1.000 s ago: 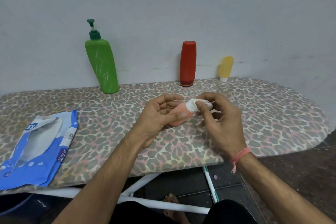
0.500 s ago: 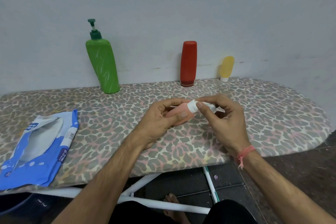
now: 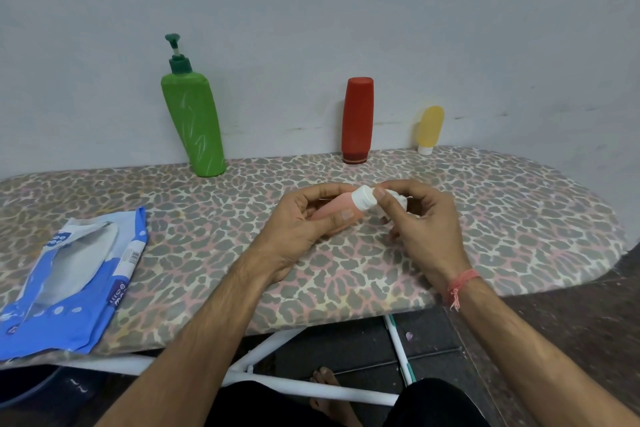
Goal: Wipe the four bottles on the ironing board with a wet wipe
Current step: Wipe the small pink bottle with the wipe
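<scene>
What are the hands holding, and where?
The left hand grips the pink bottle around its body. The right hand pinches a wet wipe by the white cap.

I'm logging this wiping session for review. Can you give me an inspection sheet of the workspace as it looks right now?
Surface: ironing board with leopard-print cover.
Job's things: pink bottle with white cap, held; wet wipe at the cap; green pump bottle, red bottle and yellow bottle stand by the wall.
Clutter: blue wipes packet, opened.
Grippers: left hand grips the pink bottle; right hand pinches the wipe.
Cables: nothing seen.
Surroundings: pale wall, dark floor, white board legs.
</scene>
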